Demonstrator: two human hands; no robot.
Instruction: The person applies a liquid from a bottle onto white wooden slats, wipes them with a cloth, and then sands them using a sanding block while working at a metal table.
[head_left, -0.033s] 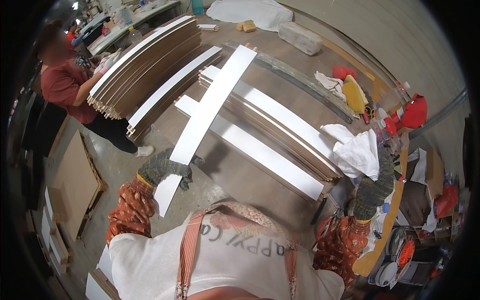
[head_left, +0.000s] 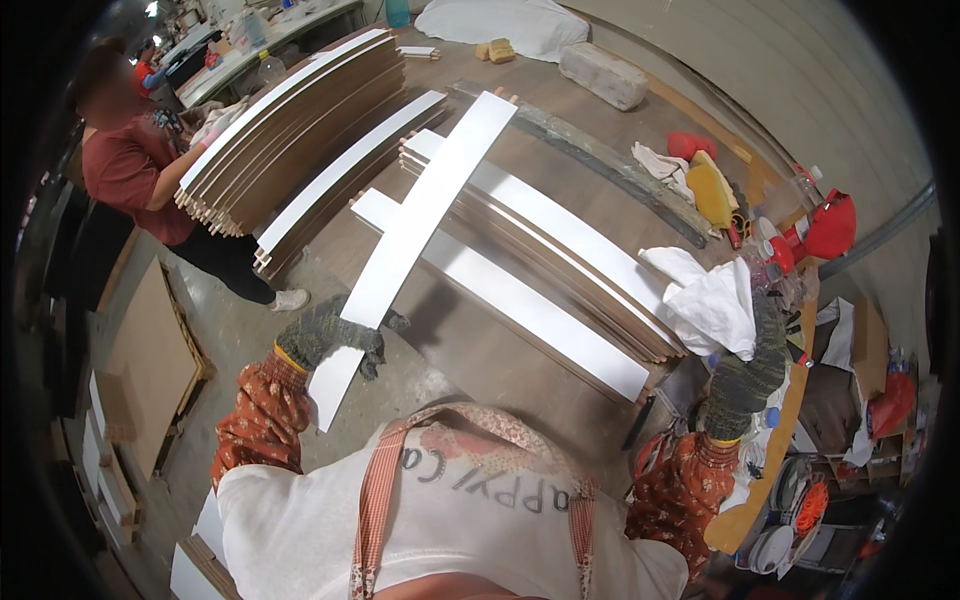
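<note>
A long white board [head_left: 425,215] slants across the bench, its near end in my left hand [head_left: 335,335]. That hand wears a dark knitted glove, its fingers closed round the board. Over at the right, my right hand [head_left: 750,375], gloved the same way, grips a crumpled white cloth [head_left: 705,295]; part of the fingers is hidden. Under the held board lie a single-looking white board [head_left: 540,315] and a stack of white-topped boards [head_left: 560,220] with wooden pegs at their ends. The cloth touches the right end of that stack.
A tall stack of boards [head_left: 300,120] and a lower one [head_left: 350,175] stand at the left, with a co-worker [head_left: 140,170] beside them. A long grey bar [head_left: 600,165], a wrapped block [head_left: 603,77], a yellow sponge [head_left: 708,192] and bottles [head_left: 790,190] lie farther back and right.
</note>
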